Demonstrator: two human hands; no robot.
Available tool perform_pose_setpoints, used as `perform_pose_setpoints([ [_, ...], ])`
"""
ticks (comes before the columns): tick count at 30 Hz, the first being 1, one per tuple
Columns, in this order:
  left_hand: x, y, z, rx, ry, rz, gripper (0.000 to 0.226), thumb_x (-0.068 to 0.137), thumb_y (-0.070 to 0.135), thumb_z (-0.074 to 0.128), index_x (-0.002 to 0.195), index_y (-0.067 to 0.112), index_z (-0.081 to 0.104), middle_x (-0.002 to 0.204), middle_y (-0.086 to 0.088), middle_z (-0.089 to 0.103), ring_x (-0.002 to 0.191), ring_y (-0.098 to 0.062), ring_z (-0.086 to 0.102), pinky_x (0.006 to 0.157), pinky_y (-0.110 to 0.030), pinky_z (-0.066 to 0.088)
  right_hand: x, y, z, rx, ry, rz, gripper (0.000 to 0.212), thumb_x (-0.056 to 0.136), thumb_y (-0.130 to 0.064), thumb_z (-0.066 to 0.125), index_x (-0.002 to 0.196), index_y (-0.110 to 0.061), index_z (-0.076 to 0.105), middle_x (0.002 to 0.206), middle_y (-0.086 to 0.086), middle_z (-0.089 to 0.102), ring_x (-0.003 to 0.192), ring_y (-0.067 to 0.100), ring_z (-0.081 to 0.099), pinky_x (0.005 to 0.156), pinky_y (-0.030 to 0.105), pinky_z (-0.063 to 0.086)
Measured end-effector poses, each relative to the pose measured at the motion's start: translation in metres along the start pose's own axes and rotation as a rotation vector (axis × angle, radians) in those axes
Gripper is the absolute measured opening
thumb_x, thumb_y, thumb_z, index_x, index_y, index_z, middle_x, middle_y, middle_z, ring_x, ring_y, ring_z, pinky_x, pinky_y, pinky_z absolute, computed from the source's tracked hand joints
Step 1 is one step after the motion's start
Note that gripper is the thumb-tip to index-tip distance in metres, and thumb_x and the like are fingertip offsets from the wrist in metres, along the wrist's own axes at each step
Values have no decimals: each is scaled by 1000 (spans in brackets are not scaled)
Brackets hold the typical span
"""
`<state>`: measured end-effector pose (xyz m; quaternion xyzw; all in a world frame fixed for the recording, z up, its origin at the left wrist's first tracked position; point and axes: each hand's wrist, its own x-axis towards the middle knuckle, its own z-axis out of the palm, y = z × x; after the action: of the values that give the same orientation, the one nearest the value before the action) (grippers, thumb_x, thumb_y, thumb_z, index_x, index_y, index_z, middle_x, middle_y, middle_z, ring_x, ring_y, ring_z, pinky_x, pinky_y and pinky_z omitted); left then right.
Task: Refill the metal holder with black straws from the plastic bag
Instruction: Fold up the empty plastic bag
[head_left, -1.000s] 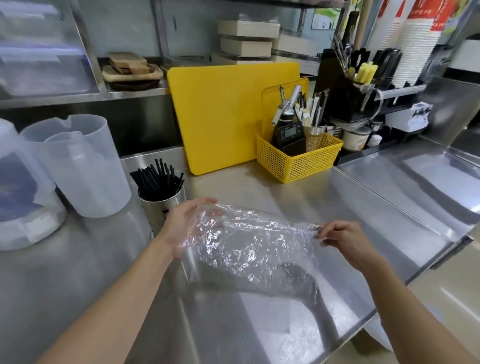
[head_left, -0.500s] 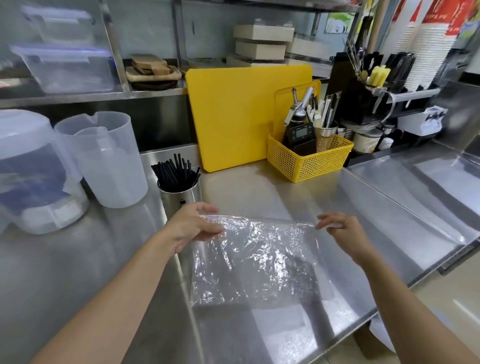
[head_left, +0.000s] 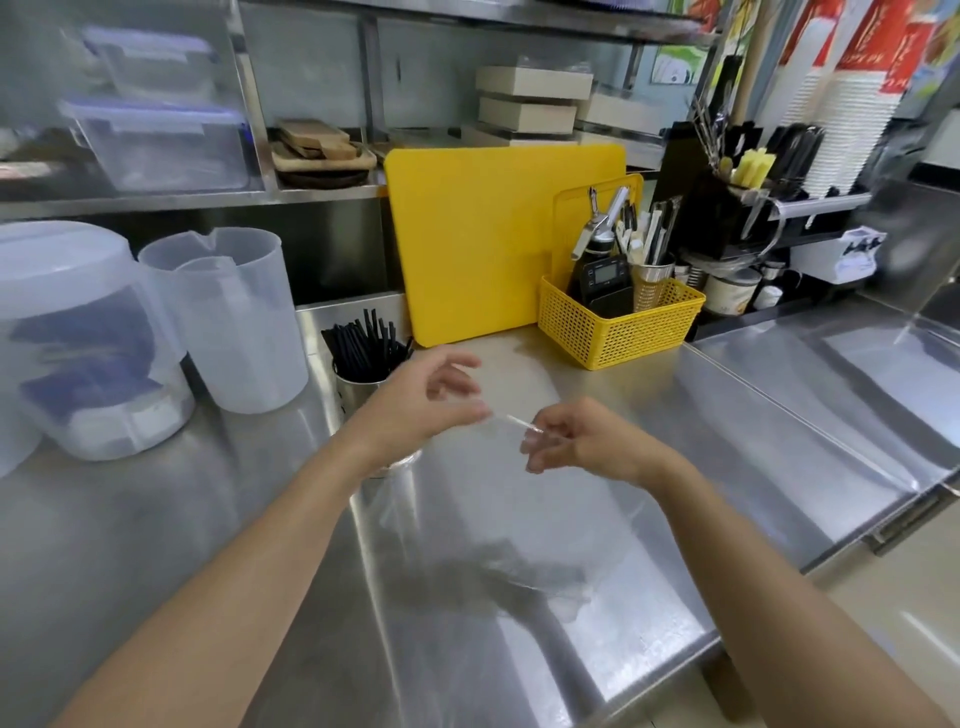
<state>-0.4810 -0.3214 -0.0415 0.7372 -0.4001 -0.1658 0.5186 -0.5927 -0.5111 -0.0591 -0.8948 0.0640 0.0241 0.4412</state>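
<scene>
The metal holder (head_left: 349, 385) stands on the steel counter, packed with black straws (head_left: 366, 345), just behind my left wrist. My left hand (head_left: 415, 405) and my right hand (head_left: 582, 441) are close together above the counter, both pinching the top edge of a clear plastic bag (head_left: 498, 519). The bag hangs down from my fingers, blurred and see-through, and no straws show inside it. The holder's lower part is hidden by my left hand.
A yellow cutting board (head_left: 498, 234) leans at the back, beside a yellow basket (head_left: 618, 327) of tools. Two translucent plastic jugs (head_left: 234, 317) and a lidded container (head_left: 78, 338) stand at the left. The counter edge (head_left: 753, 587) runs diagonally at the right.
My hands have come together from wide apart, folding the bag's top edge inward. The view has tilted up and the holder now sits nearer the centre.
</scene>
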Motion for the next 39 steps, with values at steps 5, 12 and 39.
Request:
perform_pose_setpoints([
  [5,-10,-26,-23,-475,306,-116,41,79,49,49,104,19,60,102,-5,67,107,-22,59,96,-35,41,-8,3,-5,422,226,-43,13,75,4,67,82,-6,64,69,5,72,67,15,68,63,24,52],
  [12,-27,-64,-19,-824,15,-361,110,44,71,74,128,5,48,124,-22,57,116,-36,55,98,-47,46,0,6,12,927,362,31,18,75,9,61,71,-9,61,66,5,67,62,18,64,55,25,53],
  [39,-61,-85,-42,-282,187,-387,13,81,17,67,92,22,63,97,-10,69,90,-23,65,84,-40,51,31,9,62,732,260,209,12,76,1,66,69,-9,65,66,9,65,61,20,62,51,24,46],
])
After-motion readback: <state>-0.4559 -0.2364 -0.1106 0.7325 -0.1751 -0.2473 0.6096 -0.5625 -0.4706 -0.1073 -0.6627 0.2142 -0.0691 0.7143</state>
